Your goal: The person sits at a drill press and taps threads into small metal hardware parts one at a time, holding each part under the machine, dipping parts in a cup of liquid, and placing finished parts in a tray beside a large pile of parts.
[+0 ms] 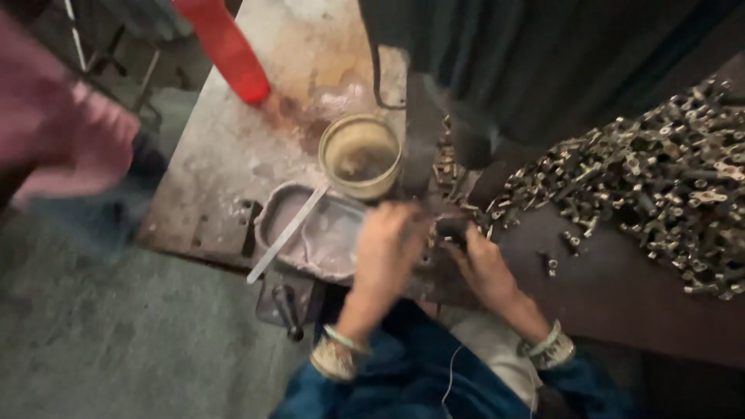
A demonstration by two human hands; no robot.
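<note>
While a large heap of small metal parts [660, 178] waits unprocessed, left hand [386, 250] blurred, grip unclear; right hand [483, 264] pinches a dark part [452, 227] at the press.

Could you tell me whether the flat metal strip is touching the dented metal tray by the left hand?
Touching. The head view shows the flat metal strip lying across the rim of the dented metal tray, one end reaching past the tray's near edge, beside the left hand.
</note>
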